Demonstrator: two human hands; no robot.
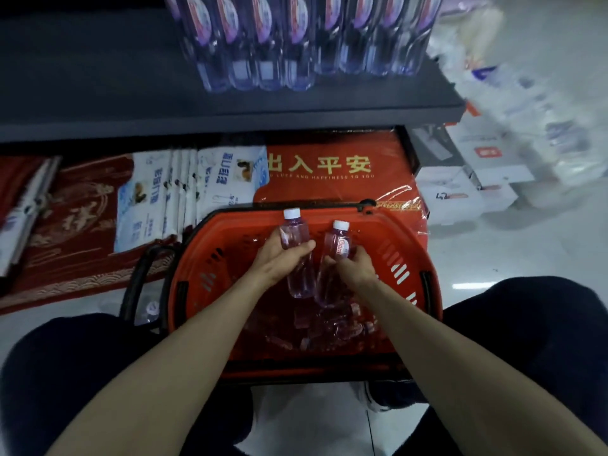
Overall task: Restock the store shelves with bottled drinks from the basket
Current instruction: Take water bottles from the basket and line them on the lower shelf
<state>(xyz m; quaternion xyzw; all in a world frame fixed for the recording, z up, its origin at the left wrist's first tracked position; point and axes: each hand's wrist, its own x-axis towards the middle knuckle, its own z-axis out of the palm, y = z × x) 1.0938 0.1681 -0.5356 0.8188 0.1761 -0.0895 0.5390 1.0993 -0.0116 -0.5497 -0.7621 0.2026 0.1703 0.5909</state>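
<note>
Over a red shopping basket [399, 258] on the floor, my left hand [279, 258] grips a clear purple-tinted bottle [297, 278] with a white cap. My right hand [353, 266] grips a second, labelled bottle [335, 245] beside it. Both bottles point cap-first toward the shelf. Several more bottles [329, 327] lie in the bottom of the basket. On the dark shelf [131, 93] above stand several bottles [296, 37] of the same kind in rows at its right half.
Below the shelf lie red doormats [329, 172] and white packaged goods [184, 185]. White boxes [460, 189] and wrapped packs stand on the floor at the right. My knees flank the basket. A lone bottle [149, 311] lies on the floor left of the basket.
</note>
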